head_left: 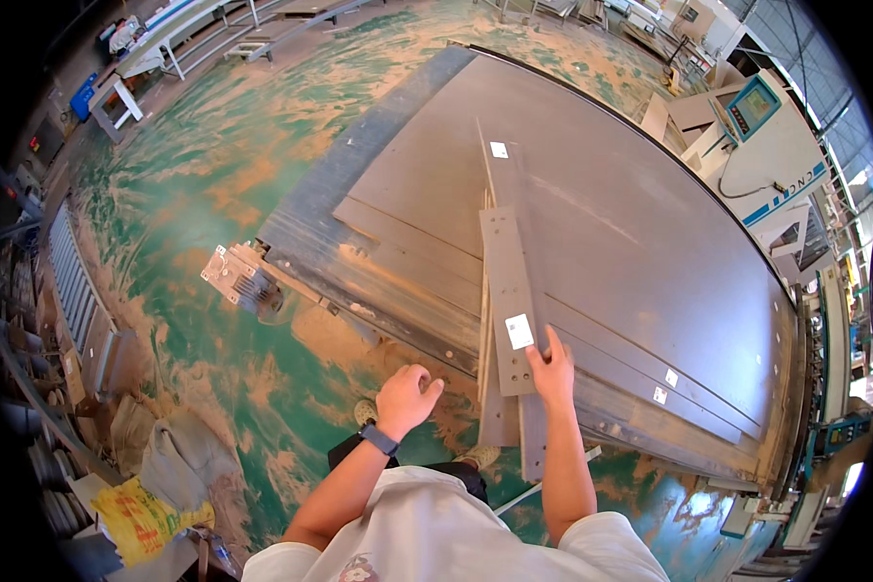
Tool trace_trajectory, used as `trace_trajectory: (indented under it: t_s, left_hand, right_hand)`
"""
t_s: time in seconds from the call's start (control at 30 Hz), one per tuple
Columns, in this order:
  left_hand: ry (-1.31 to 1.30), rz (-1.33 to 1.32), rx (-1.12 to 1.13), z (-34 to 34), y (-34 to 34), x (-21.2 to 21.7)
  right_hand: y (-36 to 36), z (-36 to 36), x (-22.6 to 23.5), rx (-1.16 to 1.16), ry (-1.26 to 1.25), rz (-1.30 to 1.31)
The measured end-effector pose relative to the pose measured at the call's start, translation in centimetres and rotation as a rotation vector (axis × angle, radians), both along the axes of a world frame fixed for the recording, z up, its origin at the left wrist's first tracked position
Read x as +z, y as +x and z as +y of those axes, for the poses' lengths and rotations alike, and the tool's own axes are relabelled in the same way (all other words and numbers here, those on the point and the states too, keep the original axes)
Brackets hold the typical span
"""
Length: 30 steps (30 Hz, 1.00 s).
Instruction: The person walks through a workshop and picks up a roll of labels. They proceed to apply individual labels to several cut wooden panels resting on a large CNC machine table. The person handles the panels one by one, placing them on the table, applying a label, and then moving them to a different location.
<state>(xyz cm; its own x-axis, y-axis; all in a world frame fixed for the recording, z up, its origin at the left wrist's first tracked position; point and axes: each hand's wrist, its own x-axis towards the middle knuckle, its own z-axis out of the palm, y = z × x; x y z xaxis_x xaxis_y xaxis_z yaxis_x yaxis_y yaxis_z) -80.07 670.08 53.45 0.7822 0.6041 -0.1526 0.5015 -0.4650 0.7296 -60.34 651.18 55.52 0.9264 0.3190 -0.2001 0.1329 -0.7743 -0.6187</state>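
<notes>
Drilled, labelled board [503,276] lies stacked across panel [630,242]; strips [616,354] along panel's near edge look unstacked. Right hand [553,375] touches board, can't tell if clamped; left hand [404,400] empty, fingers curled.

1. The right hand [554,373] covers part of the edge of the drilled grey strip [503,272]; whether its fingers grip or merely touch there cannot be told.
2. The left hand [405,398] has its fingertips mostly curled out of sight.
3. The lower strips [532,436] lie largely covered, too overlapped to count.
4. Print on the large white label [520,331] is too small to read.
5. The control screen [755,105] shows illegible detail.
6. The white T-shirt [427,529] is cut off by the lower edge.
</notes>
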Motion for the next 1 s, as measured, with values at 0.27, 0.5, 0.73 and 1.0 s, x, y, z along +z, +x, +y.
trace_trajectory:
  t_s: [0.27,0.5,0.73,1.0]
  left_hand:
    - [-0.585,-0.113,0.06,5.3,9.6,-6.4]
    - [-1.268,-0.564,0.541,3.4,20.1,-6.8]
    - [-1.025,-0.521,0.221,4.1,26.7,-0.7]
    - [-0.586,-0.039,0.261,3.3,28.3,-4.8]
  right_hand:
    - [0.2,1.3,-2.6,-0.007,-0.069,0.051]
    - [0.1,1.2,-2.7,0.007,0.041,0.176]
    - [6.8,2.0,-5.1,-0.303,0.743,0.652]
    - [8.4,2.7,-6.4,-0.212,0.815,1.004]
